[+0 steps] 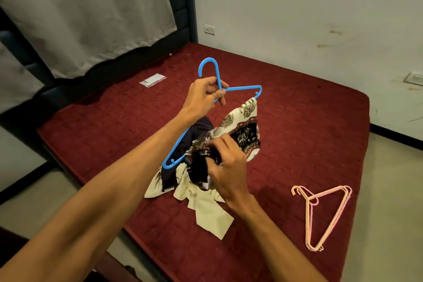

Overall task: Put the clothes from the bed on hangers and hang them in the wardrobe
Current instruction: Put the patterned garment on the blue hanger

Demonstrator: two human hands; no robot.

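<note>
Clamping the blue hanger (242, 87) at its neck, the left grip (203, 96) held its bar slanting; just below it, the right grip (226, 167) pinched the patterned garment (246, 130).

Head view, steeply down over bed (297, 126)

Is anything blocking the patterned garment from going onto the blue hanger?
Nothing visible. Left hand holds the blue hanger, right hand grips the patterned garment, its corner at one hanger end. Wardrobe not in view.
</note>
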